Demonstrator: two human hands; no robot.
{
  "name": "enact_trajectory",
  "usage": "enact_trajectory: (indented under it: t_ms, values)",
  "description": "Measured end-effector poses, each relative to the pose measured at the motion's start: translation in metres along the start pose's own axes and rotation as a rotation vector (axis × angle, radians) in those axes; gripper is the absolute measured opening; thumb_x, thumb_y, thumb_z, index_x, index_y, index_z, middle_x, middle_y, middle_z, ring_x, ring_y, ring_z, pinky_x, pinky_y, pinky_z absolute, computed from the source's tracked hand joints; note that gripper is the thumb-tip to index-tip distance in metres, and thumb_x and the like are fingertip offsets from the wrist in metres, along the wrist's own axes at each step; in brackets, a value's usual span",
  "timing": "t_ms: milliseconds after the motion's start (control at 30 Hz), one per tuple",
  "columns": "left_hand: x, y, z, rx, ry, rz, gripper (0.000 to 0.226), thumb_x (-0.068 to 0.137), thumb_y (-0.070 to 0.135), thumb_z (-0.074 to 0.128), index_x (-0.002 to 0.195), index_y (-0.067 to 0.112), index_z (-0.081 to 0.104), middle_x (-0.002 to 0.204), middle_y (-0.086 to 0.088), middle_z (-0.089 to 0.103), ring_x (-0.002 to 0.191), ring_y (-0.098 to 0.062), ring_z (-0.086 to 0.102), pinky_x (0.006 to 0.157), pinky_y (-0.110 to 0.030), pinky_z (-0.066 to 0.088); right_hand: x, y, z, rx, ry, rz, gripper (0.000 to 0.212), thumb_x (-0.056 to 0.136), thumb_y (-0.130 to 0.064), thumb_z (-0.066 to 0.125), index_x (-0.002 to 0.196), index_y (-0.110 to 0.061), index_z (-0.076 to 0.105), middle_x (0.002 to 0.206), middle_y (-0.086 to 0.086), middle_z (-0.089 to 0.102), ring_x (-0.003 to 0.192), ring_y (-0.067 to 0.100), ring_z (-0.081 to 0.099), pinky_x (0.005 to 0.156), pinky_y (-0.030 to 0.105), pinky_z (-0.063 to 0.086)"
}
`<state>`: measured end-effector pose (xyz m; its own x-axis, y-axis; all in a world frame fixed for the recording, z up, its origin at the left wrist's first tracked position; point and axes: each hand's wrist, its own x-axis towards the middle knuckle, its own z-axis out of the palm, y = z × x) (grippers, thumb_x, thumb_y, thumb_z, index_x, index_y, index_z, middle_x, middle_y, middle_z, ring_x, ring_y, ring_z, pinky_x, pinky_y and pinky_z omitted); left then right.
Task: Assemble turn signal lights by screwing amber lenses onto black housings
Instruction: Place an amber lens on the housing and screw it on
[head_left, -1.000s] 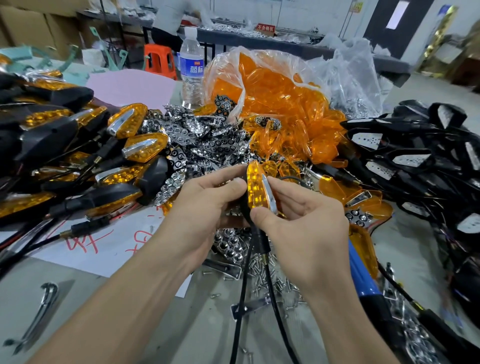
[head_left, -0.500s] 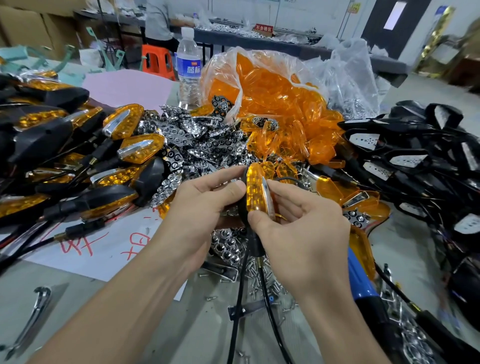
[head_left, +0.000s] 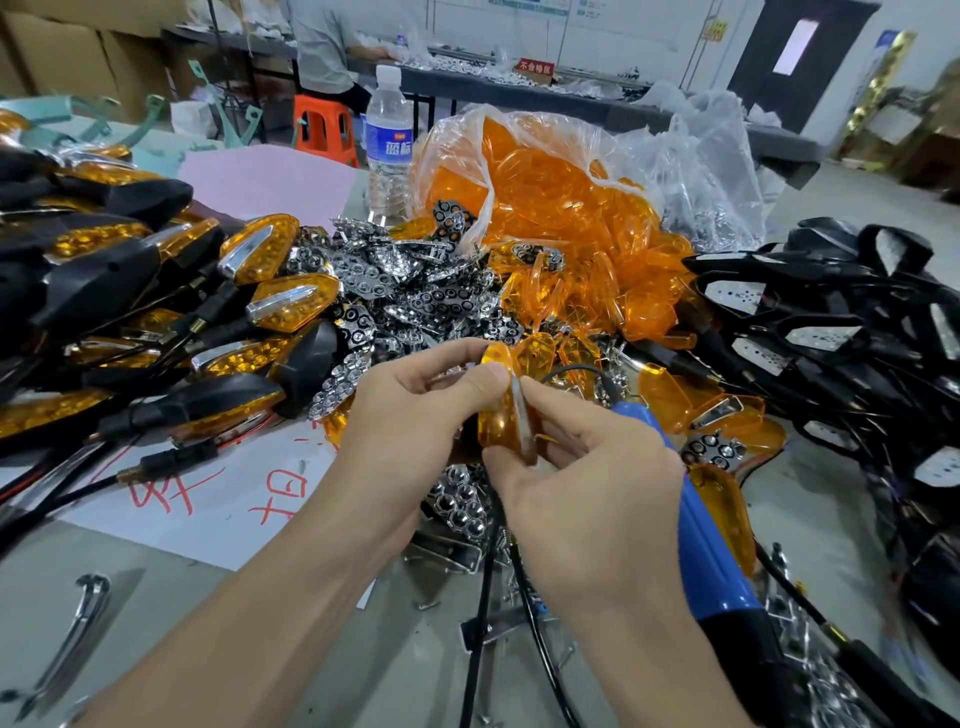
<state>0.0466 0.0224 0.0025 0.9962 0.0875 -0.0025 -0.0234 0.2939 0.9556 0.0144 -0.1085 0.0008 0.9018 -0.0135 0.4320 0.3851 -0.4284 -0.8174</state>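
Both hands hold one turn signal light (head_left: 500, 415) upright at the middle of the view: an amber lens with a chrome strip along its edge, its black housing mostly hidden behind my fingers. My left hand (head_left: 415, 410) grips it from the left, thumb on the lens. My right hand (head_left: 582, 467) pinches the chrome edge from the right. Two black cables (head_left: 483, 597) hang down from it. A blue-handled electric screwdriver (head_left: 711, 545) lies just right of my right hand.
Finished lights (head_left: 156, 291) are piled at left, chrome reflectors (head_left: 415, 291) in the middle, a plastic bag of amber lenses (head_left: 545, 208) behind them, black housings (head_left: 841, 332) at right. A water bottle (head_left: 388, 140) stands behind. Loose screws (head_left: 519, 577) lie below my hands.
The light has turned slightly in my hands, so the lens shows more edge-on. Both hands stay on it.
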Motion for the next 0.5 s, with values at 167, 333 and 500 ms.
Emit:
enact_trajectory:
  t_ms: [167, 333, 500]
  values:
    - [-0.001, 0.003, -0.001, -0.01, 0.018, 0.057, 0.021, 0.088, 0.003, 0.073, 0.104, 0.015, 0.08, 0.088, -0.011, 0.078, 0.074, -0.025, 0.073, 0.059, -0.034, 0.059, 0.001, 0.006, 0.006, 0.032, 0.074, -0.069, 0.046, 0.074, -0.026, 0.082, 0.107, -0.052, 0.064, 0.096, -0.029, 0.071, 0.085, -0.006, 0.071, 0.07, 0.008, 0.054]
    - [-0.01, 0.004, 0.004, 0.022, -0.053, 0.197, 0.029, 0.087, -0.008, 0.071, 0.093, 0.017, 0.083, 0.083, -0.008, 0.08, 0.068, -0.019, 0.075, 0.059, -0.023, 0.056, 0.003, 0.012, 0.012, 0.006, 0.147, -0.108, 0.052, 0.077, -0.017, 0.083, 0.103, -0.052, 0.057, 0.096, -0.026, 0.068, 0.08, -0.003, 0.068, 0.064, 0.008, 0.052]
    - [-0.007, 0.008, 0.001, 0.047, -0.149, 0.106, 0.036, 0.071, 0.032, 0.079, 0.105, 0.021, 0.082, 0.1, -0.007, 0.081, 0.092, -0.02, 0.077, 0.079, -0.032, 0.06, 0.001, 0.004, 0.001, 0.203, 0.139, -0.023, 0.038, 0.075, -0.012, 0.077, 0.094, -0.042, 0.062, 0.086, -0.012, 0.075, 0.073, 0.016, 0.072, 0.061, 0.038, 0.064]
